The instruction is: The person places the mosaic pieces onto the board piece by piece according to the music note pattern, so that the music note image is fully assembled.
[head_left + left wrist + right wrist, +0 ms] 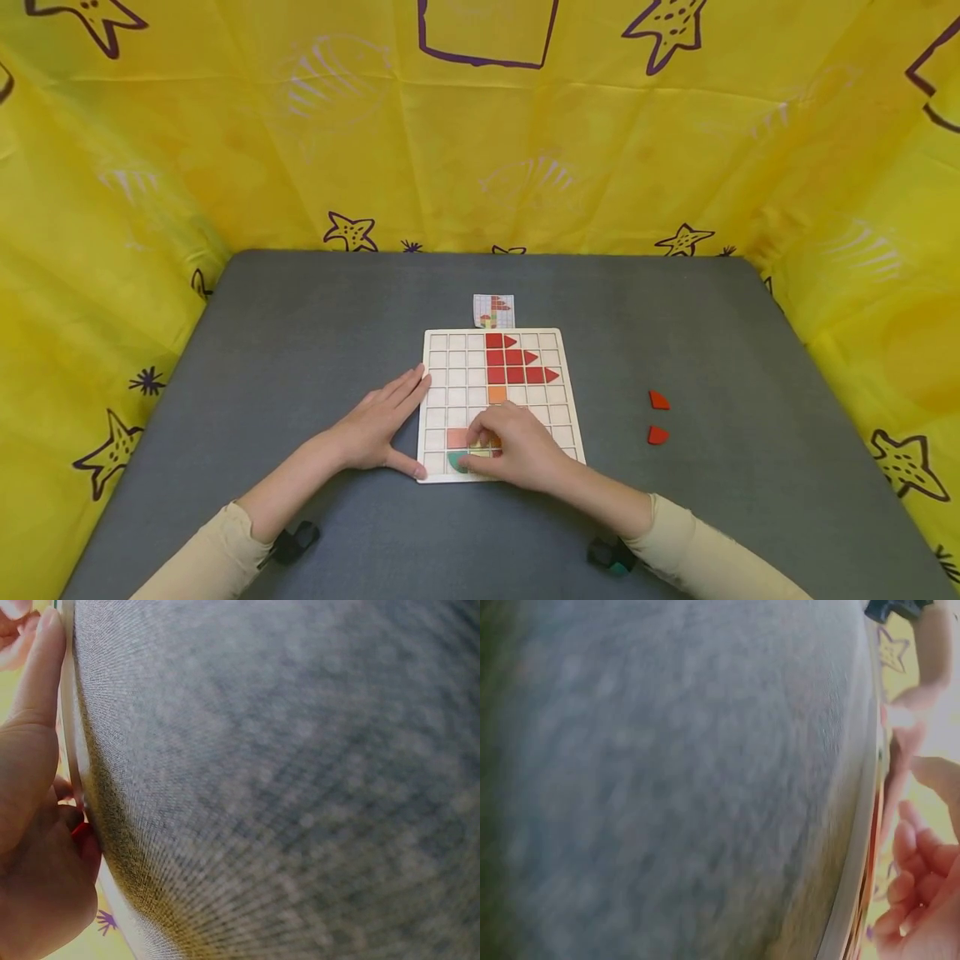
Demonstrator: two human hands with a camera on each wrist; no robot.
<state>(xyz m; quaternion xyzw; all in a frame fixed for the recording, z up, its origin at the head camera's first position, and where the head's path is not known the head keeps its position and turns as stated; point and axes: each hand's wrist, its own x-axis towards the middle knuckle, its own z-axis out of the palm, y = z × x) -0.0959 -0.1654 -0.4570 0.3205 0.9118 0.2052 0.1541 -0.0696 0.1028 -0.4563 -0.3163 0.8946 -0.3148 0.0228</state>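
Note:
A pale wooden grid board point(438, 417) lies on the table with coloured pieces in it. My left hand point(378, 425) is spread flat along the board's left side, thumb at the lower left corner. Over the lower middle bends my right hand point(528, 450), fingers curled and thumb low. Its fingertips are at a green rounded piece point(455, 460), a yellow piece point(480, 455) and a pink square point(456, 437); whether they pinch one is unclear. Red squares point(495, 357) and red triangles point(531, 357) form rows at the top, above an orange square point(497, 394). The right hand hides some lower cells.
A small pattern card point(483, 312) lies against the board's far edge. Two red rounded-edge pieces, an upper one point(658, 401) and a lower one point(657, 435), lie on the grey table point(337, 308) to the right. A yellow cloth point(450, 150) hangs behind the table.

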